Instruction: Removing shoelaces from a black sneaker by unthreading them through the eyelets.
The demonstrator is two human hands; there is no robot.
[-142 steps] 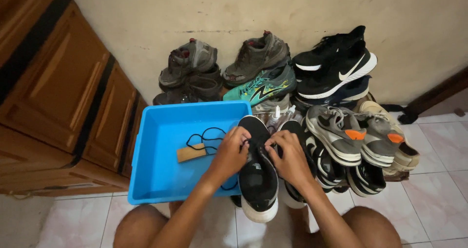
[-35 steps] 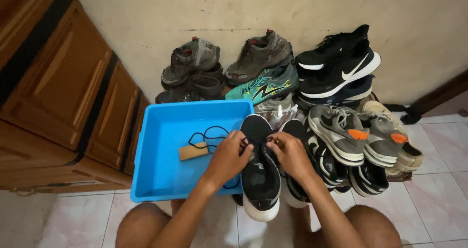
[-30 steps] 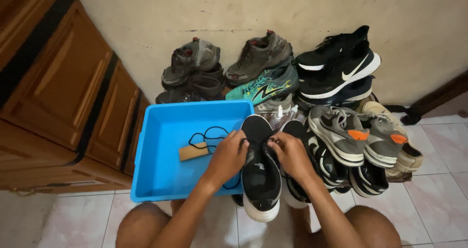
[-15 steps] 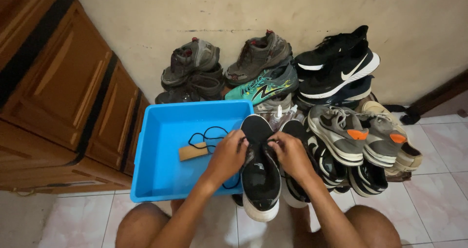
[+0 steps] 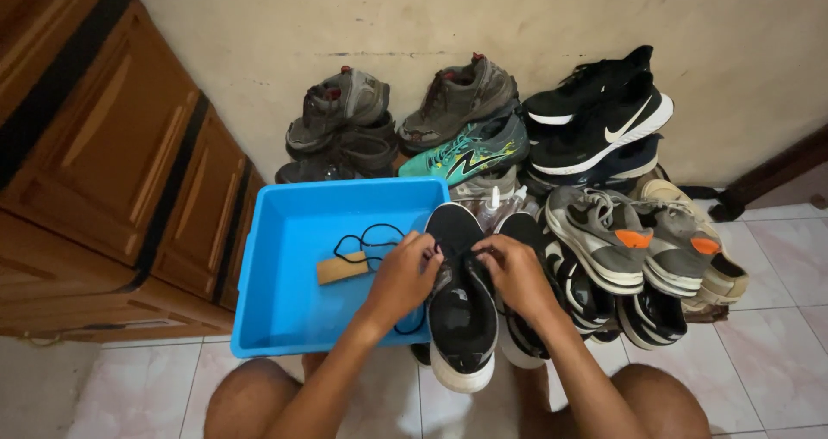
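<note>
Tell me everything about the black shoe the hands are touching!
The black sneaker with a white sole looks like soft knit fabric. It lies flat, toe toward the person, heel resting on the right rim of the blue plastic tub. The left hand and right hand both pinch at its lace area near the opening. Another dark shoe sits beside it.

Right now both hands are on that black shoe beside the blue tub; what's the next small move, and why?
Probably keep drawing the lace out of the black shoe. Both the left hand and right hand pinch at its lacing area, and a loose black lace already lies in the blue tub by a brush. Whether this shoe's lace is fully free is hidden by the fingers.
</note>
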